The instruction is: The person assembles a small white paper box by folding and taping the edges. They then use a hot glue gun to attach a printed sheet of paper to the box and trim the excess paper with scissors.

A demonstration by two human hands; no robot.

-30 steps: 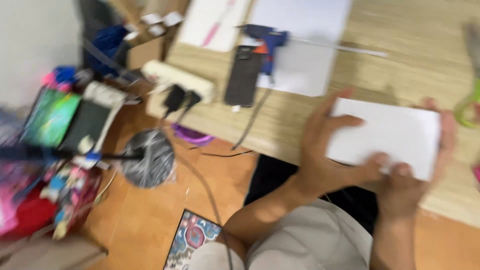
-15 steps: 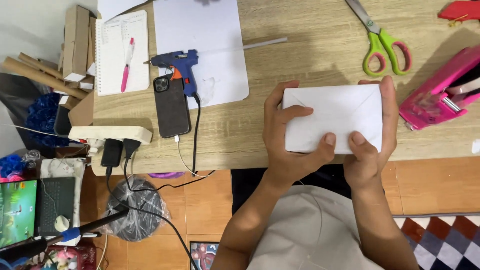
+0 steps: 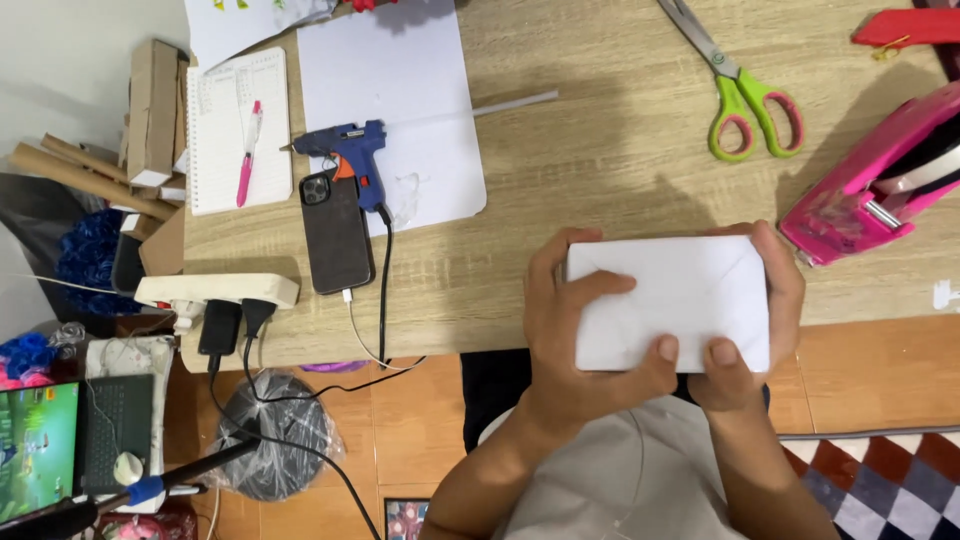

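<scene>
**A:** From the head camera, both hands were on the white folded paper packet [image 3: 672,303] at the near edge of the desk [image 3: 600,150]. The left hand [image 3: 580,330] wrapped its left end, fingers over the top face, thumb pressed on the lower edge. The right hand [image 3: 745,340] clamped the right end, thumb beside the other thumb.

**B:** So both grips were closed on it. What did doing that well call for?

**A:** I'd judge even pressure from both thumbs, keeping the packet flat and square so the folded flaps didn't spring up. Squeezing harder on one side would likely have skewed the creases.

**B:** And the packet itself?

**A:** A plain white rectangle, lying lengthwise, with diagonal crease lines meeting toward the middle like an envelope back. It sat partly over the desk's near edge, above the person's lap.

**B:** Anything close by?

**A:** The pink tape dispenser [image 3: 880,180] stood just beside it toward the right edge, the green-handled scissors [image 3: 745,95] farther back, and the blue glue gun [image 3: 350,155] well apart toward the left.
</scene>
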